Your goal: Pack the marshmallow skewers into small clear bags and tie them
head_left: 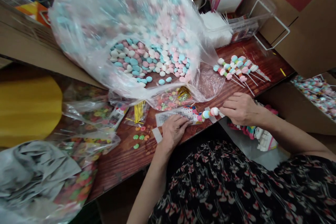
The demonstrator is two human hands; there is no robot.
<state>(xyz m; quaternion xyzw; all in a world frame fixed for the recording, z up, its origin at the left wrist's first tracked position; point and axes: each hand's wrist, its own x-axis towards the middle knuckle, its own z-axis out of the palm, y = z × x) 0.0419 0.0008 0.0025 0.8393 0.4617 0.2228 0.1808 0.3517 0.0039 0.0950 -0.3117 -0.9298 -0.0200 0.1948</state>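
My left hand (173, 131) rests on a printed clear plastic sleeve (175, 114), pinning it to the wooden table (126, 157). A candy skewer (207, 113) with pastel round sweets lies partly inside that sleeve. My right hand (238, 109) grips the skewer's outer end, with its fingertips just beside the last white sweet. The stick's inner end is hidden by the sleeve's print and my left hand. Several finished skewers (236, 69) lie in a loose group on the table beyond my right hand.
A large clear bag of pastel sweets (136, 45) slumps across the table's far side. Bags of colourful ring candy (78, 157) lie at the left. Loose green and orange rings (139, 136) sit near my left hand. A cardboard box (312, 101) holds more skewers.
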